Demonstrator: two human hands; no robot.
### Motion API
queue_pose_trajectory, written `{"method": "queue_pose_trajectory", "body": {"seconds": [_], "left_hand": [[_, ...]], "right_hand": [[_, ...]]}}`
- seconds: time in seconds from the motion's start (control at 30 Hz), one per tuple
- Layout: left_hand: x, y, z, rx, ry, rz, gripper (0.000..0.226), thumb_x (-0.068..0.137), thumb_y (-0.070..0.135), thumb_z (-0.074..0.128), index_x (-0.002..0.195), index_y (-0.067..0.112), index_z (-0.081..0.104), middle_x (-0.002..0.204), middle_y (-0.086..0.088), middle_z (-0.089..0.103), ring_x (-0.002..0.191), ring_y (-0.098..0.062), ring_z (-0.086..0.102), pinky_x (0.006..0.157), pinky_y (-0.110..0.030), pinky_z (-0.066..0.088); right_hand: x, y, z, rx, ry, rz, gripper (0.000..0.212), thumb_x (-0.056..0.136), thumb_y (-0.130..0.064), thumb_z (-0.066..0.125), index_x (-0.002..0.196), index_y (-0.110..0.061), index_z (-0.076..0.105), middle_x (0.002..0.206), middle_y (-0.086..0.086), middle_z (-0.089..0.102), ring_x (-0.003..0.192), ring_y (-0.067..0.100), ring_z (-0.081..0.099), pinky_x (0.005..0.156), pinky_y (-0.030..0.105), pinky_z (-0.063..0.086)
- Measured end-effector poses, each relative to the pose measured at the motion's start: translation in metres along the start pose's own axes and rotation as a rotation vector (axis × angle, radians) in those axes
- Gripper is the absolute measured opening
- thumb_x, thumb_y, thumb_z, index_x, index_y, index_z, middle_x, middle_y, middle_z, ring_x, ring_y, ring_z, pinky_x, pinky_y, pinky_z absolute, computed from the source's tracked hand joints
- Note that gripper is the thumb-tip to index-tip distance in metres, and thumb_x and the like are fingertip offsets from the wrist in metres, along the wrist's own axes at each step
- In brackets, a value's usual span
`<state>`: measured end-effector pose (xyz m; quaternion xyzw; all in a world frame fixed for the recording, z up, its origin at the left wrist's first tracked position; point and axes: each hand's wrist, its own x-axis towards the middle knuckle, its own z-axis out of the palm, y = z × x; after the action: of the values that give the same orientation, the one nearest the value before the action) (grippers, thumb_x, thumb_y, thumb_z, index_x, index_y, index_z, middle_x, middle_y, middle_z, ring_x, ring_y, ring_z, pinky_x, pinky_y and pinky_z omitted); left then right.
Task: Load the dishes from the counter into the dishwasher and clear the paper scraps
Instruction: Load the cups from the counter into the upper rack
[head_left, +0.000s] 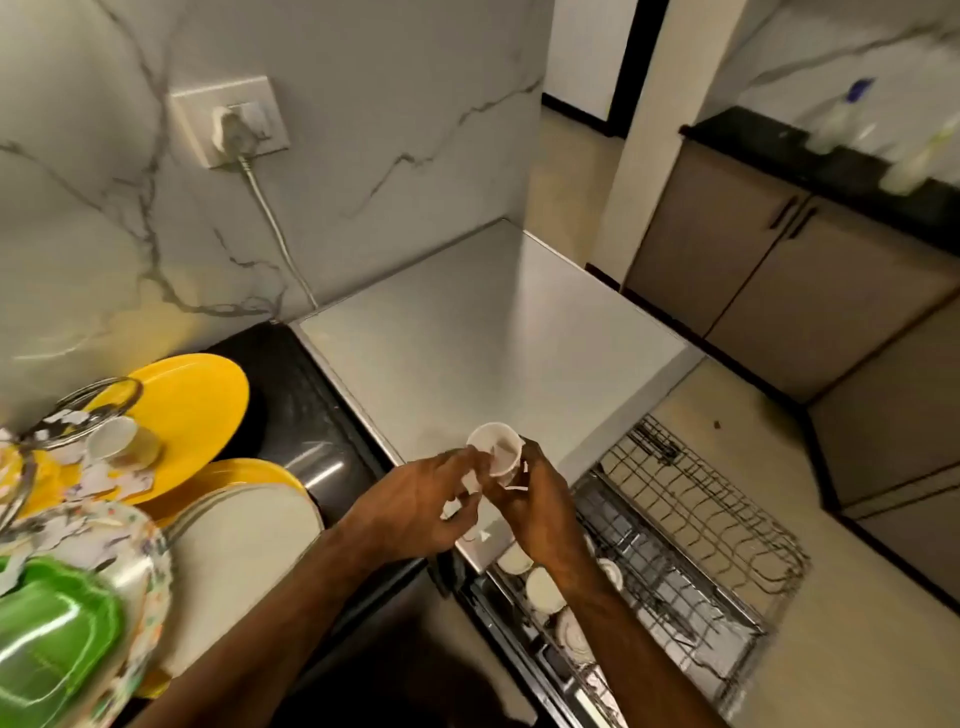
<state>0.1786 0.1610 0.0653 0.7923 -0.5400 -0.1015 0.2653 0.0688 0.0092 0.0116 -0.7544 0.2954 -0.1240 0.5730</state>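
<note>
My right hand (535, 506) grips a small white cup (496, 452), tilted with its mouth toward the camera, above the front corner of the dishwasher's steel top (467, 358). My left hand (415, 512) pinches white paper scraps (470, 486) beside the cup. Below my hands the pulled-out wire rack (691, 525) holds several white cups (543, 590) on its left side. On the dark counter (296, 415) at left lie yellow plates (202, 410), a white plate (244, 551), a patterned plate (130, 530) strewn with scraps, a green plate (52, 649) and another cup (117, 441).
A plug and cable (270, 208) run down the marble wall behind the dishwasher. A wire stand (98, 400) sits over the yellow plates. Brown cabinets (769, 270) with a black top carrying bottles stand at right, beyond a strip of beige floor (852, 597).
</note>
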Motion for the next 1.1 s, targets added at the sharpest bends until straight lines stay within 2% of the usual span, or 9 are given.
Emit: {"method": "queue_pose_trajectory", "body": {"seconds": [0.07, 0.2, 0.37, 0.5, 0.63, 0.73, 0.83, 1.0, 1.1], "left_hand": [[0.009, 0.011, 0.007, -0.015, -0.040, -0.092, 0.044, 0.094, 0.038, 0.061, 0.131, 0.030, 0.040, 0.115, 0.011, 0.070, 0.083, -0.006, 0.071, 0.070, -0.020, 0.055], [0.016, 0.009, 0.027, 0.183, -0.053, -0.083, 0.062, 0.098, 0.048, 0.049, 0.152, 0.026, 0.029, 0.126, 0.001, 0.070, 0.084, -0.017, 0.074, 0.072, -0.036, 0.061], [0.002, 0.003, 0.018, 0.254, -0.056, -0.170, 0.051, 0.102, 0.056, 0.043, 0.144, 0.028, 0.045, 0.114, 0.001, 0.075, 0.087, -0.021, 0.073, 0.073, -0.036, 0.060], [-0.026, -0.012, 0.001, 0.227, -0.077, -0.292, 0.040, 0.102, 0.055, 0.047, 0.126, 0.028, 0.064, 0.119, 0.001, 0.073, 0.094, -0.020, 0.071, 0.078, -0.035, 0.058], [-0.059, -0.024, -0.012, 0.218, 0.001, -0.427, 0.040, 0.103, 0.049, 0.050, 0.134, 0.025, 0.055, 0.133, 0.001, 0.065, 0.105, -0.021, 0.068, 0.078, -0.028, 0.055], [-0.087, -0.039, -0.019, 0.180, 0.073, -0.467, 0.045, 0.103, 0.047, 0.050, 0.144, 0.029, 0.046, 0.139, 0.004, 0.059, 0.108, -0.022, 0.067, 0.083, -0.033, 0.058], [-0.118, -0.059, -0.027, 0.121, 0.112, -0.495, 0.037, 0.100, 0.044, 0.053, 0.133, 0.027, 0.059, 0.131, 0.010, 0.060, 0.105, -0.019, 0.065, 0.085, -0.031, 0.055], [-0.164, -0.079, -0.047, 0.171, 0.252, -0.474, 0.024, 0.097, 0.039, 0.064, 0.096, 0.017, 0.072, 0.106, 0.008, 0.065, 0.079, -0.014, 0.060, 0.065, -0.025, 0.043], [-0.181, -0.085, -0.055, 0.098, 0.238, -0.547, 0.022, 0.097, 0.042, 0.064, 0.102, 0.021, 0.071, 0.104, 0.009, 0.069, 0.071, -0.012, 0.064, 0.063, -0.029, 0.048]], "right_hand": [[0.001, 0.007, -0.016, -0.056, -0.010, -0.071, 0.042, 0.089, -0.016, 0.079, 0.126, -0.027, 0.064, 0.118, -0.007, 0.072, 0.111, 0.015, 0.069, 0.089, 0.031, 0.059], [0.005, 0.002, -0.029, -0.131, -0.103, -0.098, 0.058, 0.085, -0.012, 0.082, 0.133, -0.034, 0.057, 0.121, -0.017, 0.068, 0.109, -0.002, 0.065, 0.090, 0.021, 0.056], [0.011, -0.006, -0.021, -0.165, -0.203, -0.155, 0.062, 0.087, -0.020, 0.083, 0.140, -0.032, 0.053, 0.126, -0.019, 0.064, 0.110, -0.003, 0.064, 0.093, 0.020, 0.056], [0.009, -0.019, 0.007, -0.196, -0.316, -0.205, 0.060, 0.088, -0.027, 0.082, 0.140, -0.031, 0.052, 0.122, -0.022, 0.062, 0.108, -0.003, 0.063, 0.092, 0.016, 0.054], [0.006, -0.032, 0.047, -0.193, -0.409, -0.248, 0.060, 0.088, -0.029, 0.083, 0.139, -0.033, 0.052, 0.122, -0.019, 0.064, 0.108, -0.002, 0.064, 0.092, 0.017, 0.055], [0.004, -0.044, 0.078, -0.205, -0.483, -0.296, 0.061, 0.087, -0.027, 0.083, 0.139, -0.034, 0.051, 0.126, -0.016, 0.064, 0.112, 0.003, 0.064, 0.094, 0.019, 0.055], [0.000, -0.059, 0.109, -0.241, -0.547, -0.369, 0.058, 0.088, -0.035, 0.081, 0.138, -0.036, 0.051, 0.126, -0.017, 0.063, 0.112, 0.003, 0.063, 0.094, 0.020, 0.055], [-0.012, -0.071, 0.161, -0.270, -0.625, -0.404, 0.056, 0.088, -0.039, 0.080, 0.136, -0.037, 0.052, 0.123, -0.017, 0.065, 0.108, 0.002, 0.063, 0.090, 0.021, 0.055], [-0.016, -0.069, 0.180, -0.301, -0.641, -0.396, 0.058, 0.087, -0.041, 0.081, 0.137, -0.037, 0.052, 0.124, -0.016, 0.066, 0.108, 0.003, 0.064, 0.083, 0.017, 0.055]]}}
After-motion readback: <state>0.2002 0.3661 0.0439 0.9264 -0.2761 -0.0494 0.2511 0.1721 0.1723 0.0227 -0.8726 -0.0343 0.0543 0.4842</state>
